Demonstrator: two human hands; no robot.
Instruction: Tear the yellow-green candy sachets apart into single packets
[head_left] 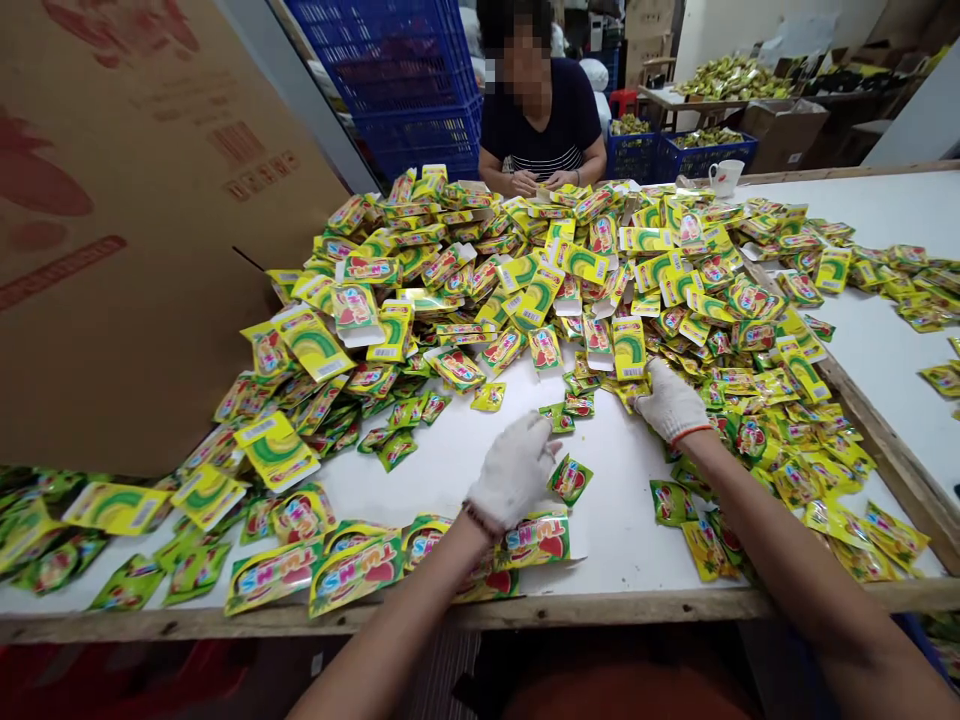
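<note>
My left hand (514,472), in a white glove, hovers low over the white tabletop, its fingers loosely bent and apart. Just right of its fingertips is a small green packet (571,480) with a watermelon picture; another green packet (556,417) lies beyond them. My right hand (673,402), also gloved, reaches to the pile's near edge with thumb and forefinger apart. Its fingertips meet the packets beside an upright yellow box (628,348), and the pile partly hides them. Below my left wrist lies a flat printed box (536,538) with a white open end.
A large heap of yellow boxes (525,290) and small packets (795,465) spreads across the table. A cardboard carton (135,260) stands at left. Wooden strips (615,606) edge the table. Opposite sits a person (544,130); a white mug (725,178) stands at the far edge.
</note>
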